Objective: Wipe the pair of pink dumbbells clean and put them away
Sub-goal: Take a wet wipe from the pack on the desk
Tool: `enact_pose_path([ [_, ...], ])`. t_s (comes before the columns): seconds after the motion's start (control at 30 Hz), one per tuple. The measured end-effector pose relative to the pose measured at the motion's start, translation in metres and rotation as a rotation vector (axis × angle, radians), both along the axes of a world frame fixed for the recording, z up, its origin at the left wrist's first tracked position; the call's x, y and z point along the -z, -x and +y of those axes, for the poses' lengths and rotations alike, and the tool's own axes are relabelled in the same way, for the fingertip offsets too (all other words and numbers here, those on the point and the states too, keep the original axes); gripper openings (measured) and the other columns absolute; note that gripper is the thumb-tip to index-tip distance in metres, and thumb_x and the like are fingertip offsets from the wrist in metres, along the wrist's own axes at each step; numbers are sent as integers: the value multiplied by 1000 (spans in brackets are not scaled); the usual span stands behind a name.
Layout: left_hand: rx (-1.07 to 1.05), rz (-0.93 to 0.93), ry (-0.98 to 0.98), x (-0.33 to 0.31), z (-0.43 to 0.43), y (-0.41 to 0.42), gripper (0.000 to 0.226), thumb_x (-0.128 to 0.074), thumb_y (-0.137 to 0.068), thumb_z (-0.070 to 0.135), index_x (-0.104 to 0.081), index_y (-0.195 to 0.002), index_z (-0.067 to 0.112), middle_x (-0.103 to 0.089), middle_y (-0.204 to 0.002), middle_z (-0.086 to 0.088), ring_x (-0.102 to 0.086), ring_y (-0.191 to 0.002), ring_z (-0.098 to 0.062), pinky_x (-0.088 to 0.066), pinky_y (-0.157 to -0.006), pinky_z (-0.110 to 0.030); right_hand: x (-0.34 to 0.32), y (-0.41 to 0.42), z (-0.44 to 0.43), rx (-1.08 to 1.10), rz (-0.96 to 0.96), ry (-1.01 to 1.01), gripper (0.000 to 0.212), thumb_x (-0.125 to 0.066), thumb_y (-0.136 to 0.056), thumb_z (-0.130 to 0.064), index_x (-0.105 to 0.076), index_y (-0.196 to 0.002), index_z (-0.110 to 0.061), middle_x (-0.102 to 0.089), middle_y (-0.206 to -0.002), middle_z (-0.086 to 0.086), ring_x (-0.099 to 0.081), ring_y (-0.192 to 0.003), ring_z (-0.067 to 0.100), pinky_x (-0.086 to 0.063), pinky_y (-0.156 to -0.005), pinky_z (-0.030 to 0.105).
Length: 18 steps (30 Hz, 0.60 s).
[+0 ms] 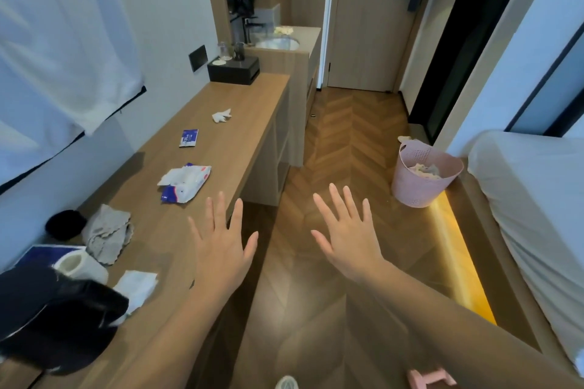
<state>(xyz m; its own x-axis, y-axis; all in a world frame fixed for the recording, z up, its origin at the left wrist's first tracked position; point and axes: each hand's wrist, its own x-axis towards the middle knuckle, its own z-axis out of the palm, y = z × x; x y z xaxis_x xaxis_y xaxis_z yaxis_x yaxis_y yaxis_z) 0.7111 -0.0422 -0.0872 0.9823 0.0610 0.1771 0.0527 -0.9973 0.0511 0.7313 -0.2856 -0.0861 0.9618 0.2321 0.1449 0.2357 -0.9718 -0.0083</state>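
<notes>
Found left hand (221, 246) and right hand (347, 240) held out with fingers spread wide, gripping nothing, and one pink dumbbell (431, 380) partly in view at the near right edge; judged wiping not yet begun, next needing a sheet from the wipe pack (185, 181) on the left desk (246, 123).

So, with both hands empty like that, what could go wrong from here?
The pink dumbbell lies on the floor near the person's shoe, barely in view at the bottom edge; a careless step could trip on it. Only that one shows, so its pair might get missed. The wipes pack sits fairly close to the desk edge; tugging a wipe out with the left hand alone might drag it off.
</notes>
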Motion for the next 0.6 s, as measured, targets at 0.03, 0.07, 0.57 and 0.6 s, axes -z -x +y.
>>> enact_pose_path([
  [0.03, -1, 14, -1, 0, 2, -15, 75, -27, -98, 61, 1, -159, 27, 13, -166, -8, 13, -153, -30, -3, -121, -57, 2, -15, 2, -5, 7, 8, 68, -18, -97, -64, -7, -157, -36, 2, -167, 3, 3, -153, 31, -6, -121, 58],
  [0.07, -2, 19, -9, 0, 4, -30, 74, -26, -99, 61, 2, -159, 27, 13, -166, -8, 13, -153, -29, -3, -122, -56, 2, -29, 5, -8, 8, 15, 68, -20, -97, -64, -7, -157, -36, 1, -167, 3, 2, -153, 31, -7, -120, 59],
  [0.57, -175, 92, -6, 44, 47, -186, 73, -31, -97, 60, -14, -159, 25, -6, -167, -8, 0, -154, -31, -4, -118, -60, 28, -223, 55, -195, 76, 39, 68, -22, -98, -63, -3, -157, -35, 2, -167, 4, 5, -152, 30, 0, -119, 57],
  [0.6, -206, 95, -1, 48, 50, -197, 73, -34, -97, 59, -17, -158, 24, -8, -167, -8, -1, -154, -31, -5, -118, -61, 32, -239, 61, -229, 80, 40, 68, -24, -98, -63, -3, -157, -35, 2, -167, 4, 5, -152, 30, 0, -119, 57],
])
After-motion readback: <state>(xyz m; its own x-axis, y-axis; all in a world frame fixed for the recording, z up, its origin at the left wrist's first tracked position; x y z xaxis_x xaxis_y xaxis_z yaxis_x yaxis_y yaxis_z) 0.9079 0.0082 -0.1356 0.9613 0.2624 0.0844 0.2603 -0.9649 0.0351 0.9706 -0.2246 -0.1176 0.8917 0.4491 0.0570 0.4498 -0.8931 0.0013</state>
